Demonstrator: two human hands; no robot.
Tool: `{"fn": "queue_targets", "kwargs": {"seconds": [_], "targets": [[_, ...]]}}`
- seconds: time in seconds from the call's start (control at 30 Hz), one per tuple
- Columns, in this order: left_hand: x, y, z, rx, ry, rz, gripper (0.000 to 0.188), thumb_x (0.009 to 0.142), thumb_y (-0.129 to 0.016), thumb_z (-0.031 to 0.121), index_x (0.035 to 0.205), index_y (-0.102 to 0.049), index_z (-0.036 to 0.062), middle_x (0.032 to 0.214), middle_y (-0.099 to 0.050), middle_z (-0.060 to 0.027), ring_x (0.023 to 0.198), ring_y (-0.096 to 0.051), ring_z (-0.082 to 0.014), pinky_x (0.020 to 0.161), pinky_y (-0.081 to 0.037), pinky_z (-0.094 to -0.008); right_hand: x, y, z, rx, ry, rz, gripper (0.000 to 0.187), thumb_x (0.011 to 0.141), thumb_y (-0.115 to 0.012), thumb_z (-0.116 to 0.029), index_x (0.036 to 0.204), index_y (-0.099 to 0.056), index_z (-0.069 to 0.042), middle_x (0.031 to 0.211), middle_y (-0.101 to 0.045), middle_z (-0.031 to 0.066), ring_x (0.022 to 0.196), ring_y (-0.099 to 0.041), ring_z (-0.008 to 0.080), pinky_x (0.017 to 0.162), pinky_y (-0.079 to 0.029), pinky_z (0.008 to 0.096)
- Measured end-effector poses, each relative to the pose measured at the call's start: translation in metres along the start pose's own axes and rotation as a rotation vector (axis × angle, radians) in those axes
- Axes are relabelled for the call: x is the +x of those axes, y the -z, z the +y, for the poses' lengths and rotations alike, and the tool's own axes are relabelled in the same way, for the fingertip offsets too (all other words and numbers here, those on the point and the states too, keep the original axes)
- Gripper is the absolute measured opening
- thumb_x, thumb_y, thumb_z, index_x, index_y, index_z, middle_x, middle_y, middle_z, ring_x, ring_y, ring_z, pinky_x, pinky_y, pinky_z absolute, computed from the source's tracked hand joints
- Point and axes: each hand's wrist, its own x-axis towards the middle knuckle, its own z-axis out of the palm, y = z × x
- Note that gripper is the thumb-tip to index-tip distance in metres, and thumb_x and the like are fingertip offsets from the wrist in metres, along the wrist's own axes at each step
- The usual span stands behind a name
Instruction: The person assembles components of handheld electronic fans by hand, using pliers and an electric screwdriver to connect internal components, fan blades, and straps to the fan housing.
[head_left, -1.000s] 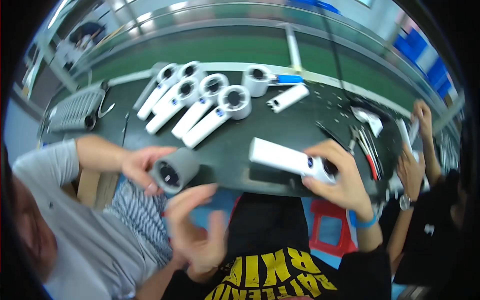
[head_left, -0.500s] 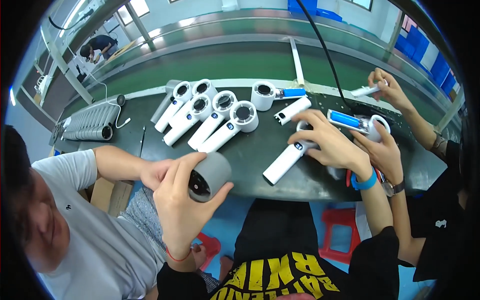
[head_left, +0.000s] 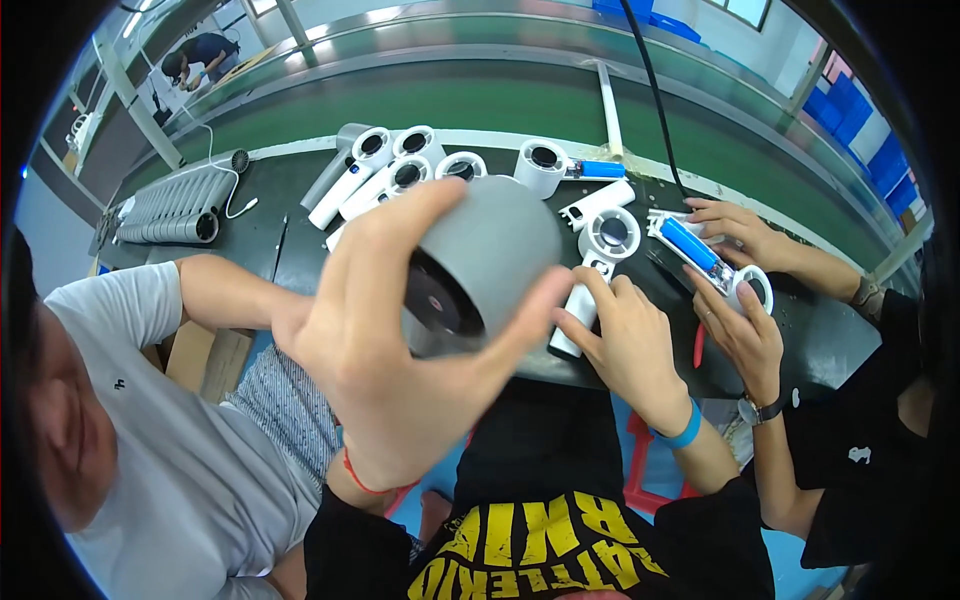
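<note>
My left hand [head_left: 375,345], a red string at its wrist, grips a grey cylinder [head_left: 515,240] with a dark, glossy end face. The cylinder is tilted and held up above the table, close to the camera. Thumb and fingers of my right hand [head_left: 635,345], with a blue wristband, hold the handle of a white handheld fan [head_left: 578,310]. That fan's round head points away from me. Behind the cylinder, several white handheld fans [head_left: 350,190] lie side by side, partly hidden by my left hand and the cylinder.
A co-worker on the right holds an opened fan with a blue battery [head_left: 690,240]. Another opened fan [head_left: 540,165] and a white handle shell [head_left: 600,203] lie at the back. Grey tubes [head_left: 170,210] are lined up at left. Another person sits close on my left. A black cable [head_left: 650,90] hangs down.
My left hand has brought the grey cylinder up and right, nearer the camera. My right hand has shifted from the white fan's head to its handle, and the fan points more directly away.
</note>
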Motion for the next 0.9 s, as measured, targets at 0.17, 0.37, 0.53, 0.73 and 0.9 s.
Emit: {"fn": "queue_targets", "kwargs": {"seconds": [0.17, 0.37, 0.53, 0.73, 0.9], "targets": [[-0.018, -0.004, -0.010, -0.403, 0.385, -0.015, 0.045, 0.077, -0.077, 0.012, 0.113, -0.055, -0.0009, 0.091, -0.063, -0.0087, 0.075, -0.063, -0.0122, 0.069, -0.051, -0.0245, -0.008, -0.007, 0.011, 0.192, -0.082, 0.073, 0.039, 0.079, -0.063, -0.014, 0.116, -0.053, -0.009, 0.095, -0.053, 0.0202, 0.078, -0.059, 0.0407, 0.067, -0.049, 0.0476], [-0.038, -0.036, -0.045, -0.601, 0.801, -0.132, 0.025, 0.086, -0.069, 0.021, 0.100, -0.061, 0.0010, 0.078, -0.054, 0.0023, 0.055, -0.043, -0.0025, 0.045, -0.030, -0.0204, -0.015, -0.004, 0.021, 0.304, -0.139, 0.174, 0.050, 0.078, -0.059, -0.006, 0.127, -0.048, -0.002, 0.102, -0.053, 0.0216, 0.082, -0.059, 0.0443, 0.069, -0.048, 0.0497], [-0.046, -0.066, -0.050, -0.351, 0.642, -0.148, 0.037, 0.088, -0.065, 0.034, 0.101, -0.060, -0.0003, 0.079, -0.054, -0.0097, 0.070, -0.049, -0.0184, 0.064, -0.040, -0.0321, -0.011, -0.004, 0.035, 0.418, -0.162, 0.225, 0.040, 0.077, -0.069, -0.010, 0.115, -0.059, 0.000, 0.093, -0.062, 0.0170, 0.085, -0.063, 0.0293, 0.075, -0.049, 0.0350], [-0.046, -0.084, -0.025, -0.053, 0.541, -0.261, 0.039, 0.087, -0.065, 0.037, 0.101, -0.058, 0.0016, 0.095, -0.055, -0.0167, 0.076, -0.057, -0.0319, 0.072, -0.045, -0.0412, -0.004, 0.004, 0.053, 0.594, -0.230, 0.059, 0.041, 0.074, -0.070, -0.010, 0.113, -0.057, -0.002, 0.090, -0.060, 0.0110, 0.084, -0.060, 0.0194, 0.077, -0.048, 0.0314], [-0.049, -0.098, -0.022, 0.086, 0.605, -0.386, 0.044, 0.091, -0.058, 0.042, 0.107, -0.055, 0.0016, 0.102, -0.054, -0.0175, 0.091, -0.057, -0.0351, 0.083, -0.043, -0.0412, -0.006, -0.003, 0.055, 0.638, -0.149, 0.120, 0.046, 0.075, -0.072, -0.010, 0.116, -0.054, -0.003, 0.097, -0.057, 0.0113, 0.087, -0.059, 0.0217, 0.078, -0.047, 0.0319]]}}
